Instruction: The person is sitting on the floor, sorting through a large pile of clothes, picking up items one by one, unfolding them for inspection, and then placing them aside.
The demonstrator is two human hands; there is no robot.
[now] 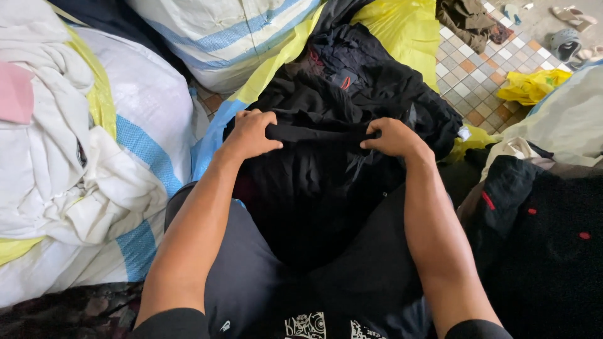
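Counts: two hands, one gripped garment, several sacks, loose clothes and sandals.

Two bare hands are in view, the left hand [250, 133] and the right hand [394, 137], and together they grip one black garment [314, 182]. One heap of black clothes [352, 75] lies behind it. Two white woven sacks with blue stripes show: one at the left [147, 125], one at the top [232, 37]. One yellow sack [405, 31] stands at the top. One pile of white cloth [44, 144] carries one pink piece [14, 93]. One dark garment with three red marks [540, 238] lies at the right. One yellow bag [532, 85] rests on the tiled floor [477, 78], and about three sandals [568, 31] lie in the far corner.
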